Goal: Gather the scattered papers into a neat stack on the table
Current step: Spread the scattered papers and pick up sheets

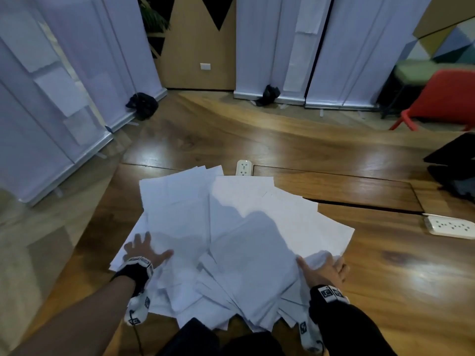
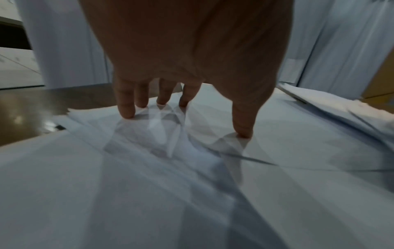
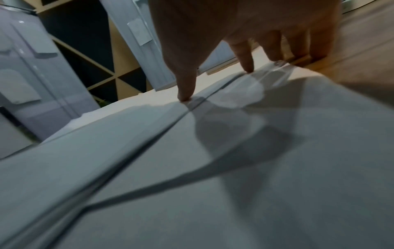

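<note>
Several white papers (image 1: pixel 226 227) lie fanned out and overlapping on the wooden table (image 1: pixel 385 265), nearest to me. My left hand (image 1: pixel 146 249) presses flat on the left side of the spread, fingers straight and splayed; its fingertips (image 2: pixel 127 114) touch the sheets (image 2: pixel 192 185). My right hand (image 1: pixel 323 269) rests on the right side, where the sheets bunch up under it. In the right wrist view the thumb and fingertips (image 3: pixel 185 97) press down on the papers (image 3: pixel 234 168).
A white power socket (image 1: pixel 243 167) sits in the table just beyond the papers, and a white power strip (image 1: pixel 449 226) lies at the right. White roll-up banners (image 1: pixel 64 98) stand along the far and left edges. A red chair (image 1: pixel 442 98) and a dark object (image 1: pixel 455 170) are at the right.
</note>
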